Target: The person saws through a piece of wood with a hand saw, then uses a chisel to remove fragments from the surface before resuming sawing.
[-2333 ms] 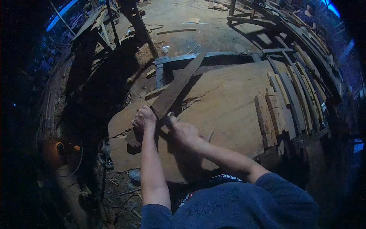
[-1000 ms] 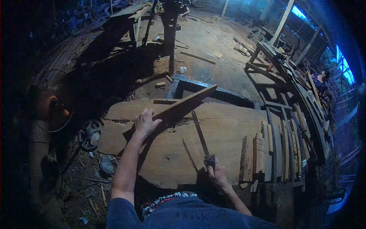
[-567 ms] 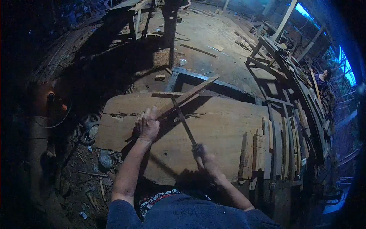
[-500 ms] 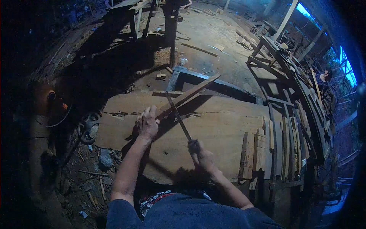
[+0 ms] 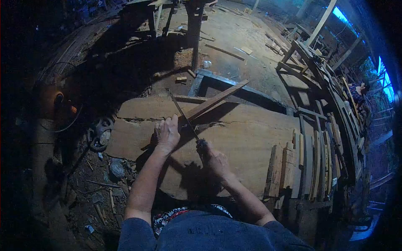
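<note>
My left hand is closed on a long narrow wooden piece, which slants up to the right above a broad plank. In my right hand is the dark handle of a long thin blade-like tool. The tool points up and to the left and crosses the wooden piece just right of my left hand. Whether its edge touches the wood cannot be made out. Dark shadows of hands and tool fall on the plank.
Several cut wood strips lie at the plank's right end. A wooden frame stands beyond it. At the left are a dark wheel-like part and ground debris. A person is at the far right.
My right hand and the tool have moved left and slightly up, so the tool's tip sits further left. My left hand has shifted slightly right in view, still on the wooden piece.
</note>
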Demonstrator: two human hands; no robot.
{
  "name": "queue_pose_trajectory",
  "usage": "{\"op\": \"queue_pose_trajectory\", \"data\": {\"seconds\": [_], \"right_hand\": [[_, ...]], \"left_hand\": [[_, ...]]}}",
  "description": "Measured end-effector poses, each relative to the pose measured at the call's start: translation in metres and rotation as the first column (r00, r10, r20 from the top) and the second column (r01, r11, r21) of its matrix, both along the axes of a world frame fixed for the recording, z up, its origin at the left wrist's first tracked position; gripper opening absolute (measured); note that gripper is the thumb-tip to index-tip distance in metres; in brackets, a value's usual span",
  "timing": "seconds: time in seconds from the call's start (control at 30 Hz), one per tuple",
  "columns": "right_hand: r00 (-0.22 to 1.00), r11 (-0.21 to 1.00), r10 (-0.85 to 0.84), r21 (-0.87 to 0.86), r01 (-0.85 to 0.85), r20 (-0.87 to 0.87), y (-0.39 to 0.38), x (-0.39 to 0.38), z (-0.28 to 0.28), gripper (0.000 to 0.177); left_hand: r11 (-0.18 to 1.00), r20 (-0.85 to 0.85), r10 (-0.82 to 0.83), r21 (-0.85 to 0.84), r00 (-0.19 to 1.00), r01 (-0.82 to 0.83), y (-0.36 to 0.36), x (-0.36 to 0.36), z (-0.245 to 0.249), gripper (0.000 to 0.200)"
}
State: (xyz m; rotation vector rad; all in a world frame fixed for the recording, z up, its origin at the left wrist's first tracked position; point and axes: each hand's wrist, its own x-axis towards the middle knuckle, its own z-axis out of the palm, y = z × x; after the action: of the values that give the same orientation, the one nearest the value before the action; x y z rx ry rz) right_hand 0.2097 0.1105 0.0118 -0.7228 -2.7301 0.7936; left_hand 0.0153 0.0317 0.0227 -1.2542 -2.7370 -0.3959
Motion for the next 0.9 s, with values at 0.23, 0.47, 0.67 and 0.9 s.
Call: {"op": "queue_pose_trajectory", "data": {"seconds": [0.23, 0.47, 0.67, 0.9], "right_hand": [[0.999, 0.999, -0.039, -0.026, 0.039, -0.016, 0.000, -0.001, 0.014, 0.024], [0.995, 0.996, -0.071, 0.065, 0.067, 0.069, 0.010, -0.028, 0.006, 0.019], [1.000, 1.000, -0.005, 0.030, 0.005, -0.013, 0.009, -0.005, 0.006, 0.020], [0.983, 0.996, -0.073, 0.061, 0.064, 0.171, 0.005, -0.014, 0.032, 0.019]], "left_hand": [[0.999, -0.004, -0.018, 0.028, 1.000, 0.018, -0.001, -0.001, 0.000, 0.031], [1.000, -0.032, 0.001, 0.025, 0.999, 0.000, 0.000, -0.001, 0.000, 0.029], [1.000, -0.005, -0.023, -0.017, 1.000, 0.023, 0.000, -0.007, -0.006, 0.030], [0.999, -0.044, -0.021, -0.037, 0.999, 0.019, 0.000, -0.003, -0.003, 0.033]]}}
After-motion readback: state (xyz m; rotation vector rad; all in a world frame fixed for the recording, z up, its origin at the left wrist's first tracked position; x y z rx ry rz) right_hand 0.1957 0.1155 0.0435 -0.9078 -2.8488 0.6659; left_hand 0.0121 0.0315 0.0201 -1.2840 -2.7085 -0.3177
